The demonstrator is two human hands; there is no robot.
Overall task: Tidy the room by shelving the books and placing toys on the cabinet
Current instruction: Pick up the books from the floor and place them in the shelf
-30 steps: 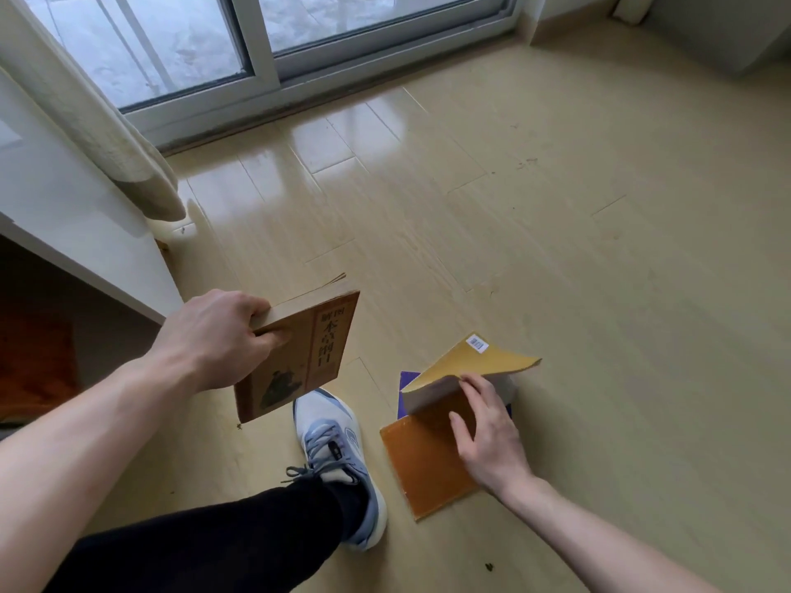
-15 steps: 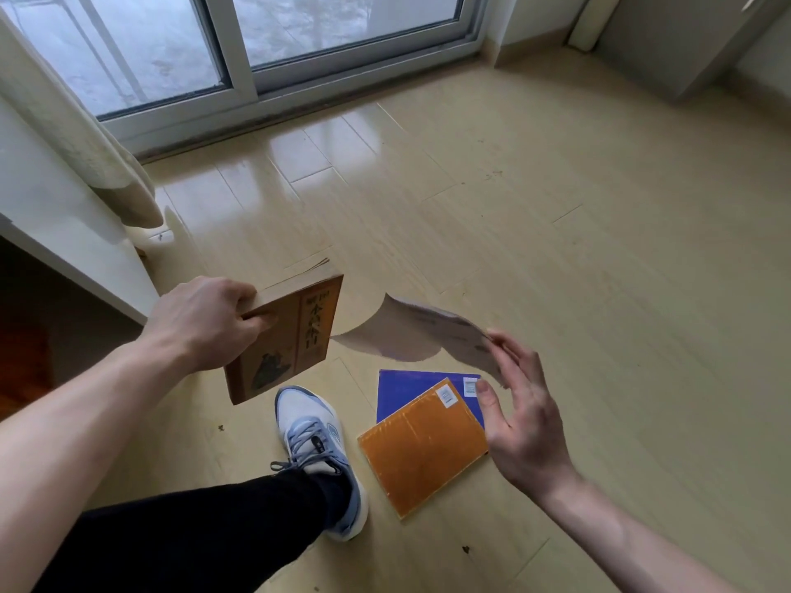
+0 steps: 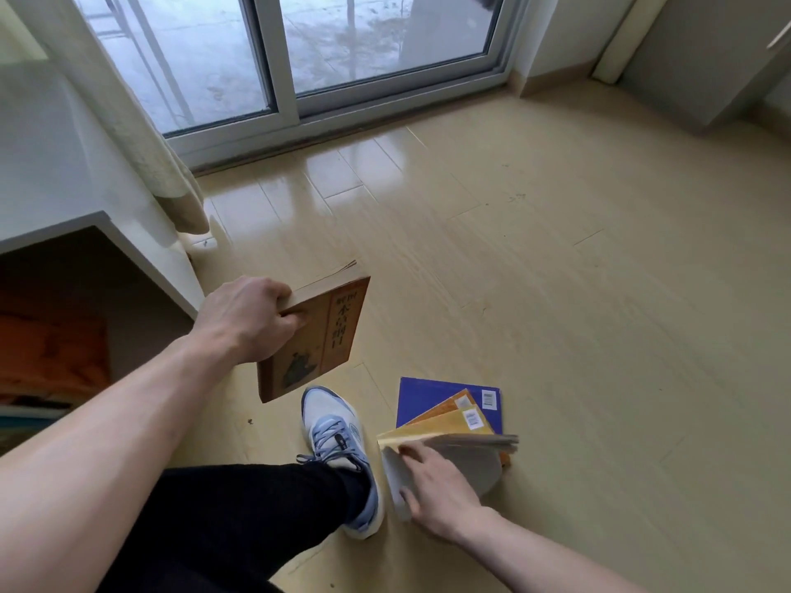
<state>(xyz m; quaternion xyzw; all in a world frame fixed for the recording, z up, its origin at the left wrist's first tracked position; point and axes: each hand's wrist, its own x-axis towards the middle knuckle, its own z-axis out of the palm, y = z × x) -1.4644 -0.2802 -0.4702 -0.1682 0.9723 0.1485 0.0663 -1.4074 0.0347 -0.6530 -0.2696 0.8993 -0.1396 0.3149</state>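
Note:
My left hand grips a brown book with Chinese characters on its cover, held above the floor near my shoe. Low at the right, my right hand holds a yellow-covered book by its pages, which fan open under my fingers. That book lies over an orange book and a blue book on the wooden floor. Both covers below show barcode stickers.
My leg in black trousers and a white-blue shoe stand just left of the floor books. A white shelf unit with dark compartments is at the left. A curtain and sliding glass door lie ahead.
My right hand lifted the yellow book off the pile with its pages flapping, then came back down onto the pile, holding it. The left hand kept the brown book steady.

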